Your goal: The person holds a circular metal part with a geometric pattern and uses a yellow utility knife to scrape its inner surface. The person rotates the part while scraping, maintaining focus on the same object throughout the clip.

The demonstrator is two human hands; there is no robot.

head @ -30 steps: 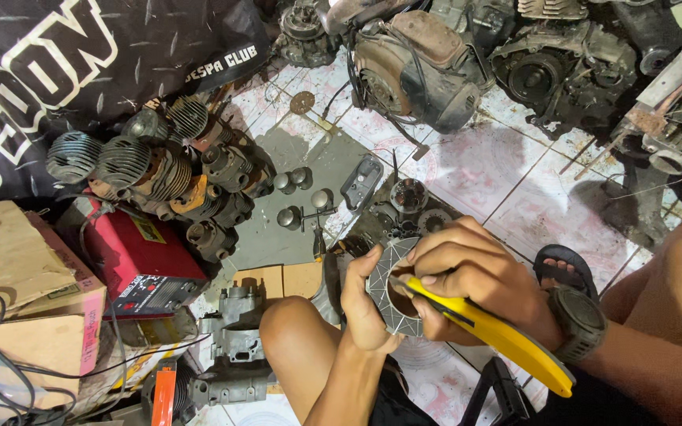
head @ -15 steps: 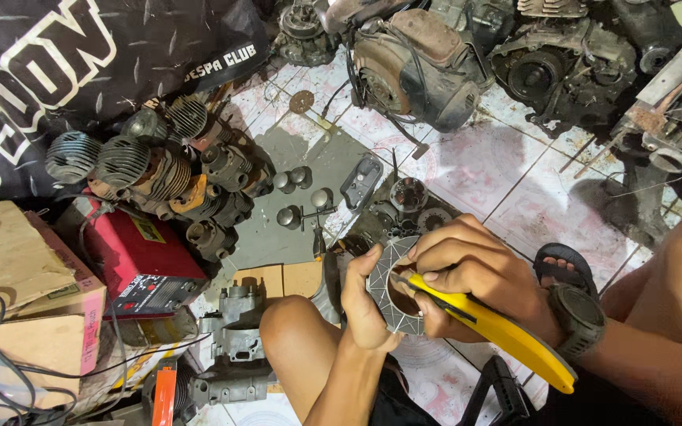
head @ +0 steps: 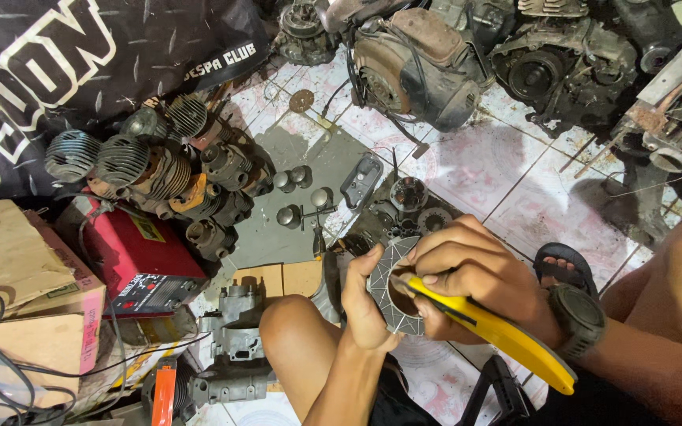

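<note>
Head view, looking down past bent knees to a tiled floor (head: pixel 507 170).

Left hand (head: pixel 365 296): fingers clamped on the left edge of a ring-shaped disc (head: pixel 386 280), grey, with radial grooves on its face. Disc is held upright-tilted above the left knee, between both hands, off the floor.

Right hand (head: pixel 471 276): fingers closed together around a yellow-handled cutter (head: pixel 499 335). Its front end rests against the disc's inner rim; the handle runs back down and to the right past the wrist. Black wristwatch (head: pixel 579 315) on that wrist.

Around the hands: just beyond the disc, a cluster of small dark round engine parts (head: pixel 409 197) on the floor. Near them, four small metal cylinders (head: pixel 297 193) standing on a grey mat (head: pixel 309 154). Left of the mat, a pile of finned engine cylinders (head: pixel 151 162), greasy, stacked against one another. Below the pile, a red metal box (head: pixel 137 256) next to a cardboard box (head: pixel 21 296) with black cables draped over it. Beside the left knee, a grey cast engine casing (head: pixel 234 339).

Far side: a large engine block (head: pixel 424 59) and more dark engine assemblies (head: pixel 562 67) along the top edge. Black printed banner (head: pixel 65 55) at upper left. A black sandal (head: pixel 566 264) shows just right of the right hand.
</note>
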